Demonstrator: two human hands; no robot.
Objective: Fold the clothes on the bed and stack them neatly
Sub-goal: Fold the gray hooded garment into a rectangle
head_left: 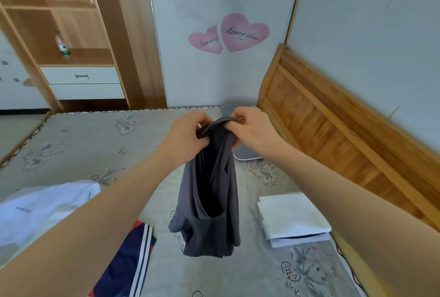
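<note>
Hanging from both hands above the bed (78, 139), the grey garment (209, 204) droops in folds, its lower hem clear of the mattress. The left hand (188, 139) and right hand (252, 130) sit close together, each with fingers curled round the bunched top edge. Right of the garment lies a folded stack (292, 218), white on top with a dark layer showing beneath. At lower left a white shirt (45, 206) lies crumpled, partly hidden by the left forearm, and a navy piece (128, 261) with white stripes lies beside it. Behind the hands a grey pillow (245, 151) is mostly hidden. A wooden headboard (333, 118) runs along the right, with a shelf (59, 35) holding two bottles at far left.
</note>
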